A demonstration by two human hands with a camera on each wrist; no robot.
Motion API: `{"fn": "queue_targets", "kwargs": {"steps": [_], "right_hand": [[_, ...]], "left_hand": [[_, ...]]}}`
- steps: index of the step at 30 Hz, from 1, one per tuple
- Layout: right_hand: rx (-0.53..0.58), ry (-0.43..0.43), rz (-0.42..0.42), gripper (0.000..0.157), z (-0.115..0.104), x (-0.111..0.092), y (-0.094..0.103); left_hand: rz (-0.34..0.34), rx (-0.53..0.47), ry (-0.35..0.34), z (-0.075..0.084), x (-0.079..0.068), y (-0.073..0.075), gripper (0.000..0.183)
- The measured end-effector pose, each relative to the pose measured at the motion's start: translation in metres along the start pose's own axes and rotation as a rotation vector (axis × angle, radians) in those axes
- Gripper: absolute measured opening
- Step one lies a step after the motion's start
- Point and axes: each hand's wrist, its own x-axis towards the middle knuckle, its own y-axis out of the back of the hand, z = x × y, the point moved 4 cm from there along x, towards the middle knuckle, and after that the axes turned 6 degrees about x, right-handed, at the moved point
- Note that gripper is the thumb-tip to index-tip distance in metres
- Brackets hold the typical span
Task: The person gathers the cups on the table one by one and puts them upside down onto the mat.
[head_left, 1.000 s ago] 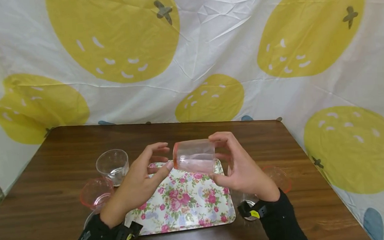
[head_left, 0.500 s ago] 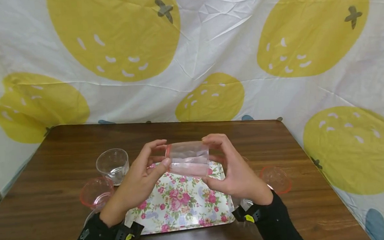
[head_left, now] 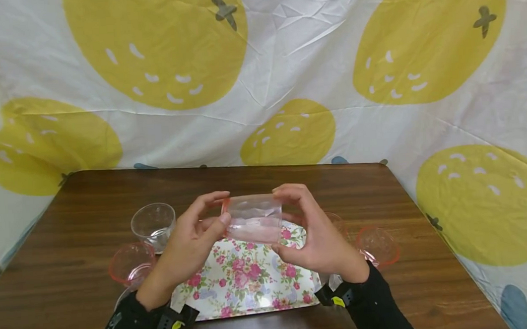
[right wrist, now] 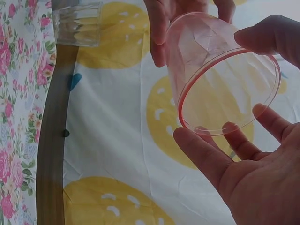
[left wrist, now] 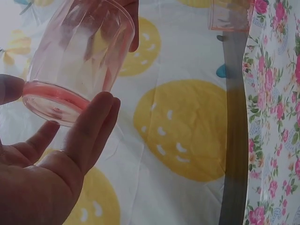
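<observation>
A clear, pink-tinted drinking glass lies sideways in the air above the floral tray, between my two hands. My left hand pinches its thick reddish base, thumb on one side and fingers on the other. At the opposite end, the fingertips and thumb of my right hand grip around the open rim. The right wrist view looks into the glass's mouth, and nothing shows inside.
Left of the tray stand a clear glass and a pink-rimmed glass, with another partly behind my left forearm. To the right is a pink-rimmed glass; others are partly hidden by my right arm. A fruit-print cloth hangs behind the table.
My right hand has moved left with the glass, bringing its base into the left hand. The left fingers, apart from the base at first, now pinch it.
</observation>
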Motion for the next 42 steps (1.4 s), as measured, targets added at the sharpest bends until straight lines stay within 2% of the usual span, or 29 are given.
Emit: {"fn": "queue_targets", "kwargs": {"steps": [9, 16, 25, 32, 37, 42], "right_hand": [[-0.013, -0.012, -0.004, 0.085, 0.001, -0.001, 0.0], [-0.017, -0.016, -0.006, 0.084, 0.001, -0.001, 0.0], [-0.032, -0.036, -0.024, 0.086, 0.003, 0.0, -0.001], [-0.048, -0.08, -0.011, 0.091, 0.003, -0.001, 0.003], [-0.062, -0.113, 0.028, 0.091, 0.001, -0.003, 0.01], [-0.068, -0.1, 0.049, 0.088, 0.0, -0.004, 0.016]], "left_hand": [[0.021, -0.018, 0.002, 0.001, -0.001, 0.001, 0.039], [0.005, -0.019, -0.042, 0.003, -0.001, 0.001, 0.042], [0.015, -0.01, -0.028, 0.002, -0.001, 0.003, 0.041], [0.076, 0.008, -0.052, 0.005, -0.001, 0.01, 0.043], [0.124, 0.057, -0.032, 0.006, -0.002, 0.019, 0.044], [0.191, 0.101, -0.007, 0.008, -0.003, 0.029, 0.045]]}}
